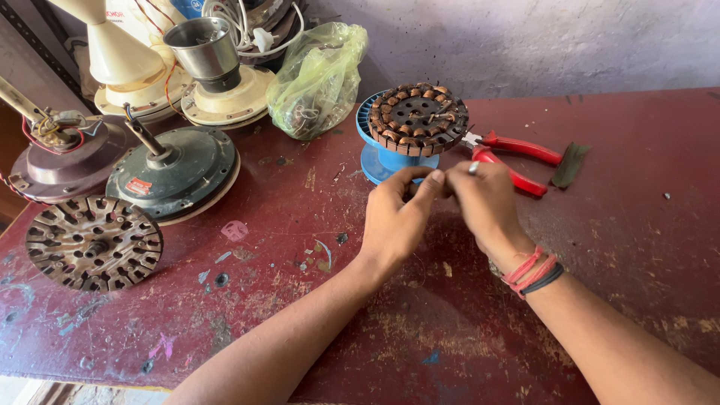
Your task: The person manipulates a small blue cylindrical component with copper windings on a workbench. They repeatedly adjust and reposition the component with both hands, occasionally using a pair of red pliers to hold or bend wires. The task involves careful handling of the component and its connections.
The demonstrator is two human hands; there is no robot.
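Note:
My left hand and my right hand meet fingertip to fingertip just in front of a copper-wound fan stator. The stator rests tilted on a blue plastic spool. Both hands pinch something thin between thumb and fingers; it is too small to make out, possibly a wire end from the stator. A ring shows on my right hand, and red and black threads circle that wrist.
Red-handled pliers and a dark green strip lie right of the stator on the worn red table. At left sit fan motor housings, a bare slotted rotor core and a plastic bag.

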